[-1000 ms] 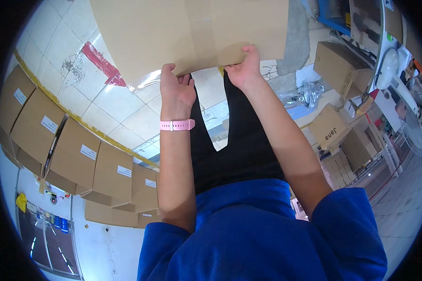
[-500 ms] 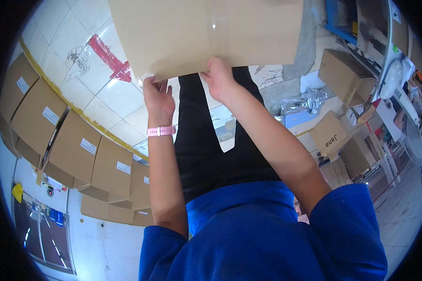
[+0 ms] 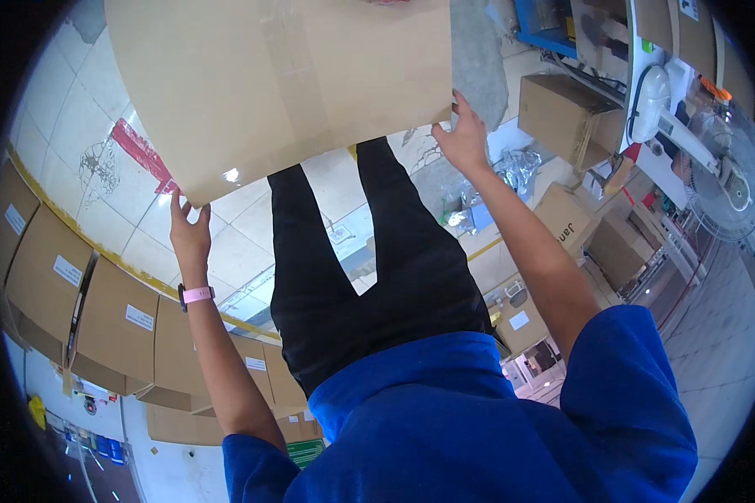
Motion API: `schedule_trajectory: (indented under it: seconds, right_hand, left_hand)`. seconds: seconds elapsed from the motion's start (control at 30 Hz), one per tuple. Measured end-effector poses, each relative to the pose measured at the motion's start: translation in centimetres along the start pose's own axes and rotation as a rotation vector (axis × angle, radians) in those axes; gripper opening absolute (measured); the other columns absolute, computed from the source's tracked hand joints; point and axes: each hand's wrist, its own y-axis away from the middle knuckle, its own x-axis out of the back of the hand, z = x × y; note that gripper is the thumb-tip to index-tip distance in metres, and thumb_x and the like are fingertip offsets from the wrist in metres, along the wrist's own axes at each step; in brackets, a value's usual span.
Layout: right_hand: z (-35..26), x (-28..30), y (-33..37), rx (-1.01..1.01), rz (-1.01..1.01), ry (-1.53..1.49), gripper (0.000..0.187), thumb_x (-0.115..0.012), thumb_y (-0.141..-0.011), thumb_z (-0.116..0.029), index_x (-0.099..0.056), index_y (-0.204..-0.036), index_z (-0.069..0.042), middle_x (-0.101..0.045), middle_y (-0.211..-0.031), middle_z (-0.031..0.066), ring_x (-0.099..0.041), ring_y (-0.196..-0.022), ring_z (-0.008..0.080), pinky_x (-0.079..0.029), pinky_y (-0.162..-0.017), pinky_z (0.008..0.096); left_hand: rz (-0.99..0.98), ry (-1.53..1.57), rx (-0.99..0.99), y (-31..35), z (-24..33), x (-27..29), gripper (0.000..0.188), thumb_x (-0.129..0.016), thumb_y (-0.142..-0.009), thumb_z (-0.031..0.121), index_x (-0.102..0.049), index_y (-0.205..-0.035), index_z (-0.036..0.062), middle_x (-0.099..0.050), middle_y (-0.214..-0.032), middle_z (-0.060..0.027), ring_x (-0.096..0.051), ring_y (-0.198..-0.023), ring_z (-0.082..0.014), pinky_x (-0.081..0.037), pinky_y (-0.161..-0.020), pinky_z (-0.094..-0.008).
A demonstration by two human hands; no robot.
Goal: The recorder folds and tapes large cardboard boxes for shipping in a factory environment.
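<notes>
A large brown cardboard box [image 3: 285, 92], a strip of clear tape along its middle, fills the upper centre, in front of my legs. My left hand [image 3: 191, 235], with a pink-banded watch on the wrist, holds its near left corner between thumb and fingers. At the near right corner my right hand [image 3: 464, 138] grips it, thumb at the near edge and fingers along the right side. The box's underside and far end are out of sight.
A row of labelled cartons [image 3: 113, 314] lines the left. Red tape [image 3: 143, 155] marks the tiled floor. To the right are a carton [image 3: 566, 117], crumpled clear plastic [image 3: 518, 172], another open carton [image 3: 562, 222] and a fan [image 3: 726, 189].
My hands have moved apart along the box's near edge, the left to its left corner and the right to its right corner. The box appears further left and lower in view.
</notes>
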Motion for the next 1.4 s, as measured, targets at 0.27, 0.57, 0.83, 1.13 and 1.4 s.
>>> schedule_trajectory:
  seconds: [0.27, 0.57, 0.83, 1.13, 1.4]
  right_hand:
    - [0.9, -0.6, -1.8, 0.098, -0.157, -0.015, 0.083, -0.07, -0.091, -0.005, -0.037, -0.167, -0.007, -0.07, -0.138, 0.0255, -0.064, -0.132, 0.0447, -0.042, -0.123, 0.0552]
    - [-2.7, -0.9, -0.7, -0.525, -0.132, -0.552, 0.076, -0.075, -0.097, -0.027, -0.043, -0.16, 0.0, -0.072, -0.137, 0.0237, -0.066, -0.135, 0.0394, -0.052, -0.111, 0.0443]
    - [-9.1, 7.6, -3.3, 0.05, 0.188, -0.103, 0.077, -0.077, -0.088, -0.022, -0.048, -0.156, -0.002, -0.068, -0.133, 0.0241, -0.061, -0.124, 0.0458, -0.051, -0.107, 0.0547]
    - [-16.2, 10.6, -12.2, 0.649, 0.413, 0.198, 0.025, -0.076, -0.086, -0.011, -0.074, -0.11, -0.01, -0.062, -0.137, 0.0099, -0.048, -0.144, 0.0356, -0.026, -0.13, 0.0659]
    - [2.5, 24.1, -11.8, 0.302, 0.769, -0.05, 0.016, -0.087, -0.08, -0.025, -0.079, -0.09, -0.015, -0.076, -0.099, 0.0069, -0.064, -0.123, 0.0297, -0.029, -0.123, 0.0689]
  left_hand:
    - [0.03, -0.143, -0.176, -1.8, -1.4, -0.7, 0.068, -0.074, -0.1, 0.008, -0.047, -0.163, 0.0164, -0.077, -0.111, -0.0292, -0.075, -0.102, -0.0486, -0.059, -0.082, -0.0508]
    - [-0.392, 0.839, 0.292, -0.7, 2.5, 0.6, 0.119, -0.074, -0.097, -0.006, 0.009, -0.178, 0.0238, -0.057, -0.155, -0.0261, -0.06, -0.139, -0.0326, -0.046, -0.117, -0.0474]
    - [-0.357, 0.949, 0.631, -3.7, -3.6, 0.0, 0.076, -0.057, -0.113, 0.053, -0.029, -0.171, 0.0133, -0.046, -0.171, -0.012, -0.046, -0.155, -0.0377, -0.021, -0.123, -0.0767]
    - [-0.492, 0.917, 0.603, -4.5, -2.9, -1.5, 0.085, -0.053, -0.103, 0.078, -0.03, -0.168, 0.0294, -0.031, -0.18, 0.0002, -0.03, -0.164, -0.0308, -0.021, -0.12, -0.0789]
    - [-0.468, 0.841, 0.712, -4.1, -2.0, 0.4, 0.088, -0.054, -0.098, 0.083, -0.031, -0.167, 0.0326, -0.031, -0.179, 0.0016, -0.028, -0.165, -0.0292, -0.02, -0.119, -0.08]
